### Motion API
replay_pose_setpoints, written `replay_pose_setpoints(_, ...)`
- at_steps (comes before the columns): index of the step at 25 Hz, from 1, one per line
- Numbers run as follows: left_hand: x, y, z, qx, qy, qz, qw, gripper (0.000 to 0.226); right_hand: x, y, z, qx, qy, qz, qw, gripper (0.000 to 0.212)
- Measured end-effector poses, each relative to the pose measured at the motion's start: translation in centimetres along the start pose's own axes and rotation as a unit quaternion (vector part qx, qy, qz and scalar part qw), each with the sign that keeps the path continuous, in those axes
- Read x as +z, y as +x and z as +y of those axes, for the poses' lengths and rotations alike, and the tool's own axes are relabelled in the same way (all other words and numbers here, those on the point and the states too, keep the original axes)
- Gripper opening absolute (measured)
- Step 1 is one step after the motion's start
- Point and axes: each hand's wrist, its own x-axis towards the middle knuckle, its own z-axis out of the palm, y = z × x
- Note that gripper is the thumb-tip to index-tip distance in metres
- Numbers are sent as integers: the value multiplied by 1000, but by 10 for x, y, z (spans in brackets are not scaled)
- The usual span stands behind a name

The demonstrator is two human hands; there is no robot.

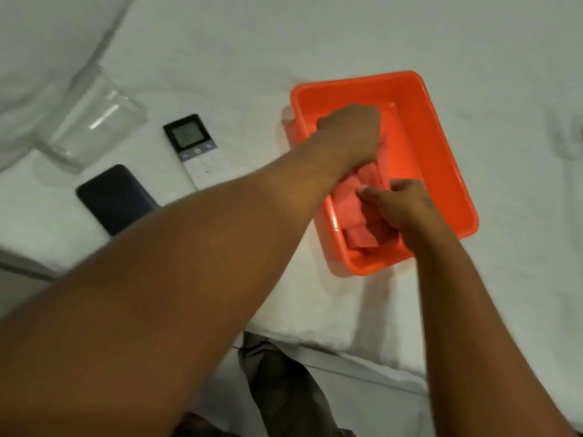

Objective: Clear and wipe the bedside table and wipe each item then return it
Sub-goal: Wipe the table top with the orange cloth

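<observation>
Cloth (362, 200) lies in the orange tub (448, 171) on the bed, at about 1 o'clock from the wearer; nearest, the right hand (400, 209) pinches its near end, fingers closed on a fold; beyond, the left hand (350, 130) is fisted on the far end; best to wring it firmly over the tub, so no drips reach the phone (115, 197), remote (195, 149) and glass (94, 121) at 10 o'clock.
</observation>
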Motion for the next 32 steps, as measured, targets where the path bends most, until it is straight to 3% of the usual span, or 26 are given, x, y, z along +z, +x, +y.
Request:
replay_pose_setpoints(4, -78, -80, -48, 31, -148, 142, 978, 35, -11, -69, -42, -142, 61, -26, 988, 23)
replay_pose_setpoints(7, -112, -185, -112, 1, -283, 238, 929, 34, 21, -151, -84, -227, 76, -183, 954, 34)
replay_pose_setpoints(10, -108, -308, -210, -134, -346, 308, 876, 35, 129, -206, -105, -237, 48, -382, 892, 38)
replay_pose_setpoints(13, -61, -402, -307, -316, -337, 335, 821, 43, 266, -246, -91, -242, -27, -453, 858, 9)
replay_pose_setpoints(15, -16, -438, -359, -407, -318, 347, 783, 39, 350, -261, -67, -254, -89, -450, 852, 4)
replay_pose_setpoints(19, 55, -431, -429, -451, -316, 345, 760, 42, 445, -254, -34, -304, -194, -366, 858, 17)
replay_pose_setpoints(21, 89, -428, -448, -462, -296, 327, 769, 50, 461, -240, -20, -344, -284, -304, 842, 51)
replay_pose_setpoints(23, 125, -451, -452, -486, -248, 329, 771, 55, 464, -234, -8, -512, -359, -221, 749, 78)
replay_pose_setpoints(25, 169, -499, -454, -514, -141, 335, 777, 55, 481, -236, -5, -651, -361, -240, 623, 76)
replay_pose_setpoints(28, 222, -574, -448, -538, 4, 308, 784, 60, 509, -232, 8, -697, -430, -276, 502, 71)
replay_pose_setpoints(29, 234, -588, -447, -543, 25, 283, 790, 64, 514, -227, 13, -705, -451, -268, 477, 71)
replay_pose_setpoints(30, 244, -596, -446, -547, 34, 267, 793, 66, 519, -223, 10, -710, -453, -250, 479, 71)
replay_pose_setpoints(32, 255, -601, -452, -548, 49, 269, 790, 67, 562, -224, -23, -694, -430, -198, 543, 72)
